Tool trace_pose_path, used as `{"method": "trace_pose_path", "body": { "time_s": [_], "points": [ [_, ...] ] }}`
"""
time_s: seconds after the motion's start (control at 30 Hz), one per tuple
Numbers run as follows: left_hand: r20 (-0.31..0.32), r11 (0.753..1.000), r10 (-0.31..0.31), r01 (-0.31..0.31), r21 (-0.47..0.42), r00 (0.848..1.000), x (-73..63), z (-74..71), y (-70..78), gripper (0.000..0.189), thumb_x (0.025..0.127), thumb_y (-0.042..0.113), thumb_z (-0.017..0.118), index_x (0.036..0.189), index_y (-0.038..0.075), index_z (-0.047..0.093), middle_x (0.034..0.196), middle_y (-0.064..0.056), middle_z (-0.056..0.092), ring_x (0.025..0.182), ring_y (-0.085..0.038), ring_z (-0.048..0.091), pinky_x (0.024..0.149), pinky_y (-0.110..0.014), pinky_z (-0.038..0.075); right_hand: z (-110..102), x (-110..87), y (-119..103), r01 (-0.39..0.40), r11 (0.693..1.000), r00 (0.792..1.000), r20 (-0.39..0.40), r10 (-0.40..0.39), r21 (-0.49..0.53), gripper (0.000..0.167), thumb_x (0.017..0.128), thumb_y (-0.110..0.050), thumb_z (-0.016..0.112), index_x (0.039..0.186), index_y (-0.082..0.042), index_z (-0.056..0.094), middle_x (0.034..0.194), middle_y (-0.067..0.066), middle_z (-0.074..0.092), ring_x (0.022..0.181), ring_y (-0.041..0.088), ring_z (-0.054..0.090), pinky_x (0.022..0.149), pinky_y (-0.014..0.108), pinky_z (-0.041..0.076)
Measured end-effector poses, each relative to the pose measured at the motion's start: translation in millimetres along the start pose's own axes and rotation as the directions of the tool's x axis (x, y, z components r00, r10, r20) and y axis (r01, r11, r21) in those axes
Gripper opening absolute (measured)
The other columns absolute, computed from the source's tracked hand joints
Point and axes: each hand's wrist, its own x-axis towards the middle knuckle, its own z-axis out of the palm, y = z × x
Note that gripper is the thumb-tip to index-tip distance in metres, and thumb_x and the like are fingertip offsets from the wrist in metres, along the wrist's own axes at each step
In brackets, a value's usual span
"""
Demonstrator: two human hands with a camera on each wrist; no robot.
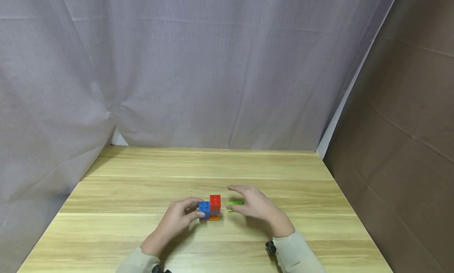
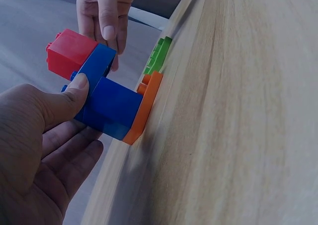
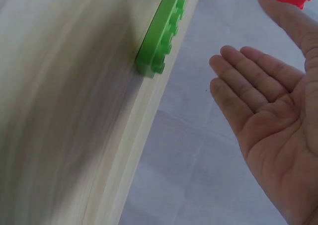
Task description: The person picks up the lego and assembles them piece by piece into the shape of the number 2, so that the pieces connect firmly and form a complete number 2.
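Observation:
My left hand point(image 1: 176, 217) holds a small stack of toy building bricks from its left side, thumb on the near face and fingers behind. At the bottom of the stack is a thin orange brick point(image 2: 144, 111), with a blue brick point(image 2: 112, 106) on it. A thinner blue brick point(image 2: 101, 61) lies above, bearing a red brick point(image 2: 72, 53) at its right end. My right hand point(image 1: 257, 204) hovers to the right of the stack, fingers extended and thumb apart, holding nothing. Partly beneath it in the head view, a flat green brick point(image 3: 161, 34) lies studs up on the table.
The wooden table point(image 1: 142, 194) has light planks. A grey cloth point(image 1: 184, 68) hangs behind its far edge and along the left, and a brown cloth point(image 1: 397, 119) runs down the right side. Dark wrist devices sit at both cuffs.

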Motion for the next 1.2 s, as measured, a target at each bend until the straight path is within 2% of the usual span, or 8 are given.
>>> {"method": "trace_pose_path", "body": {
  "time_s": [0.3,0.6,0.8,1.2],
  "points": [
    [0.002,1.0,0.001,-0.001,-0.003,1.0,-0.3,0.0,0.5,0.038,0.086,0.033,0.079,0.121,0.022,0.07,0.111,0.003,0.074,0.1,-0.014,0.07,0.089,-0.027,0.058,-0.8,-3.4,19.8,-0.134,0.991,0.99,-0.049,0.134,-0.011,0.061,0.091,-0.033,0.077,0.138,-0.001,0.056,0.138,0.015,0.06,0.129,0.032,0.056,0.109,0.046,0.045],
    [0.001,1.0,-0.003,0.003,-0.012,1.0,-0.1,-0.3,-0.4,0.037,0.086,0.033,0.08,0.12,0.022,0.07,0.111,0.002,0.075,0.102,-0.016,0.071,0.09,-0.028,0.058,4.0,-9.4,36.4,-0.102,0.995,0.995,-0.005,0.102,0.002,0.06,0.087,-0.029,0.081,0.134,0.002,0.059,0.132,0.015,0.064,0.124,0.033,0.06,0.108,0.048,0.047],
    [-0.008,1.0,0.004,-0.004,-0.009,1.0,0.2,-0.3,-1.6,0.038,0.086,0.034,0.08,0.121,0.023,0.07,0.111,0.003,0.075,0.1,-0.014,0.071,0.09,-0.029,0.058,10.0,-10.5,38.3,-0.105,0.994,0.994,0.032,0.107,-0.038,0.06,0.082,-0.034,0.084,0.129,-0.003,0.064,0.122,0.008,0.068,0.115,0.025,0.063,0.103,0.044,0.051],
    [-0.005,1.0,0.005,-0.005,-0.019,1.0,-0.7,-0.5,-0.6,0.038,0.086,0.034,0.079,0.121,0.021,0.07,0.111,0.002,0.074,0.1,-0.014,0.071,0.091,-0.031,0.058,14.0,-8.0,36.7,-0.071,0.995,0.993,0.092,0.078,-0.077,0.04,0.083,-0.022,0.084,0.117,-0.005,0.071,0.11,0.002,0.065,0.098,0.015,0.061,0.091,0.037,0.056]
  ]
}}
